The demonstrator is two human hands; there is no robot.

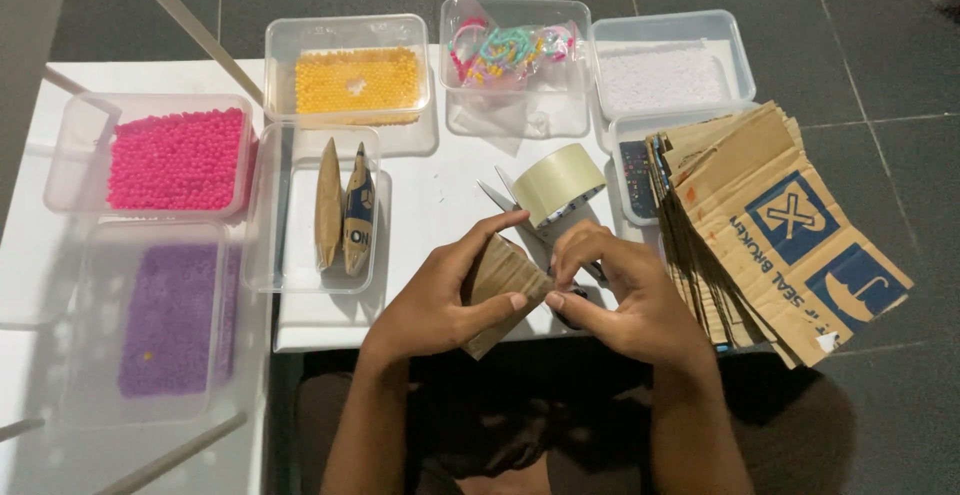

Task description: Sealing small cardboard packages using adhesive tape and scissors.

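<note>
Bead tubs (178,158), tape roll (560,183) and cardboard stack (775,235) ring the worktable (440,190). Left hand (432,300) and right hand (625,300) both close their fingers on a folded cardboard piece (497,280). Its long axis runs diagonally, upper end pointing away and rightward.

— What carries everything?
— A white table (440,205) over dark floor tiles (880,35).
— And directly on it?
— Clear plastic tubs: pink beads (175,160), purple beads (170,320), yellow beads (355,82), white beads (662,77); a roll of beige tape (560,183); a fanned stack of brown cardboard pieces (770,235) overhanging the right edge
</note>
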